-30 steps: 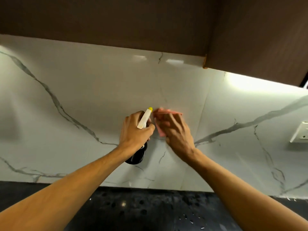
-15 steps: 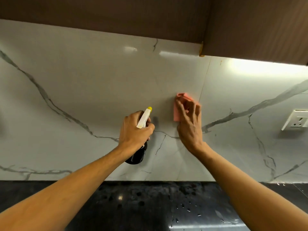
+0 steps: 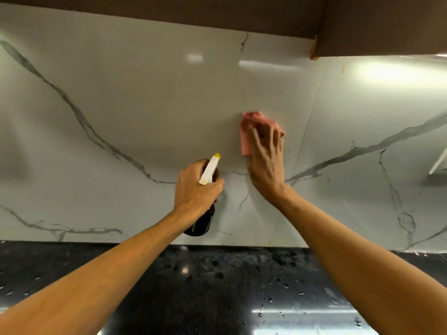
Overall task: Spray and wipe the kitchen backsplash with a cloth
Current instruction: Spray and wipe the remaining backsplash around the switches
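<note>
right hand (image 3: 267,165) is up on the backsplash (image 3: 145,105), fingers straight and spread, palm flat, pressing the cloth (image 3: 246,139) against the wall. the cloth is pink, soft and crumpled, bunched into a rough fold that pokes out above and left of the fingertips, its edges a little blurred. the backsplash is a glossy white marble-look slab, with thin grey veins (image 3: 79,117) running diagonally, a fine seam (image 3: 310,124) just right of the cloth, and bright glare patches near the top. left hand (image 3: 196,187) sits lower and just to the left, wrapped tight round the neck of the bottle (image 3: 202,223). its dark, rounded, shiny body hangs below the fist, and its slim white plastic nozzle (image 3: 210,169) with a yellow tip sticks up, angled toward the wall. the two hands are near each other but apart. below, the tabletop (image 3: 217,310) is polished black stone, speckled, with droplets (image 3: 285,285) beaded on it and strips of reflected light. overhead is a dark brown cabinet (image 3: 387,25) with a fine ribbed grain, its right section hanging lower.
</note>
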